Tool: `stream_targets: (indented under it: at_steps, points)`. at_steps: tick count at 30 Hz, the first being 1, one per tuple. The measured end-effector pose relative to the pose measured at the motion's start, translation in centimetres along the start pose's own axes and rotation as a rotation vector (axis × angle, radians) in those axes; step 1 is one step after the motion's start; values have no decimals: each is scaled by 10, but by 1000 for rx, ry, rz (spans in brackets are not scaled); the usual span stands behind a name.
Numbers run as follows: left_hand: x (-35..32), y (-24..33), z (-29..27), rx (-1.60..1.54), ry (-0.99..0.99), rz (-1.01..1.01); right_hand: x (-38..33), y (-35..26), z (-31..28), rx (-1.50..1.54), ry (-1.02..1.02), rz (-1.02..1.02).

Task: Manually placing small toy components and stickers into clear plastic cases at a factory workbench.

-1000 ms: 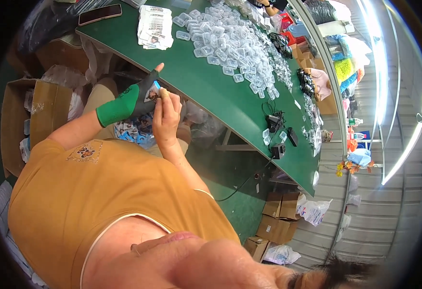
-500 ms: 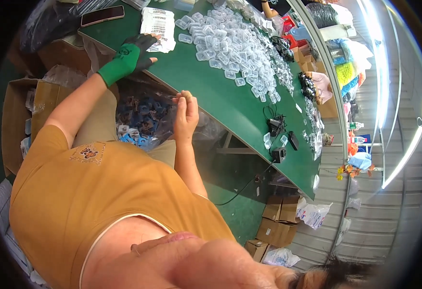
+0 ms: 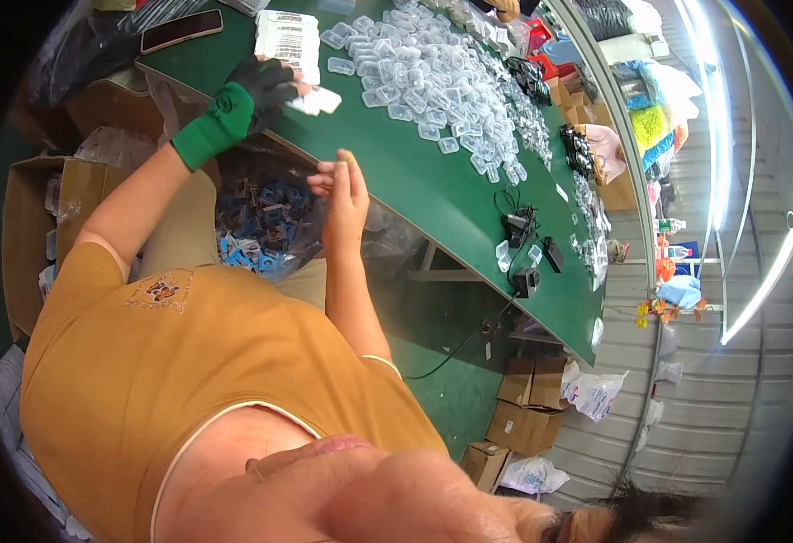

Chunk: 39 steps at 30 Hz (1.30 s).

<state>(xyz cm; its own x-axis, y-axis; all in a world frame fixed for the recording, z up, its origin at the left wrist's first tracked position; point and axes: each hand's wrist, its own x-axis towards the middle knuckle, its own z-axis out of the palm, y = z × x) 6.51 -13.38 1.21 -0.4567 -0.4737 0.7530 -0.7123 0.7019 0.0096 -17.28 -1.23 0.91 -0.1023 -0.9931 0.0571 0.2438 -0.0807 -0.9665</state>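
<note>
My left hand [image 3: 256,90], in a green and black glove with bare fingertips, is over the table's near edge. Its fingers close on a small white card [image 3: 324,101], slightly blurred. Just beyond lies a stack of white printed cards [image 3: 286,41] on the green table [image 3: 396,172]. Bare and raised at the table edge, my right hand [image 3: 344,199] has fingers stretched upward and somewhat apart, with nothing visible in them. A fingertip there looks yellowish. A large heap of small clear plastic cases [image 3: 423,77] spreads across the table to the right of the cards.
A phone [image 3: 182,31] lies at the table's left end. Black cables and an adapter [image 3: 518,222] sit toward the right. Below the edge, a clear bag [image 3: 261,217] holds blue and brown pieces. Cardboard boxes [image 3: 527,407] stand on the floor; another person's hand shows far off.
My left hand has drawn back slightly from the stack, now with a white card in its fingers. My right hand has risen a little, and its fingers have spread from a pinch.
</note>
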Motion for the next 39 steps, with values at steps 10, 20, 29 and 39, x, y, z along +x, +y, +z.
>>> stream_targets:
  at_steps: [10, 20, 29, 39]
  points:
    - [-13, 71, -30, -255, -130, -100, 4, 8, 7, -261, -107, -141]
    - [-43, 71, -25, -686, -117, -315, 22, -9, -9, -152, -209, -16]
    - [-68, 80, -2, -1074, -224, -818, 179, -11, -30, -1334, 182, -747]
    - [-58, 79, -9, -980, -117, -714, 139, -37, -16, -189, -52, -306]
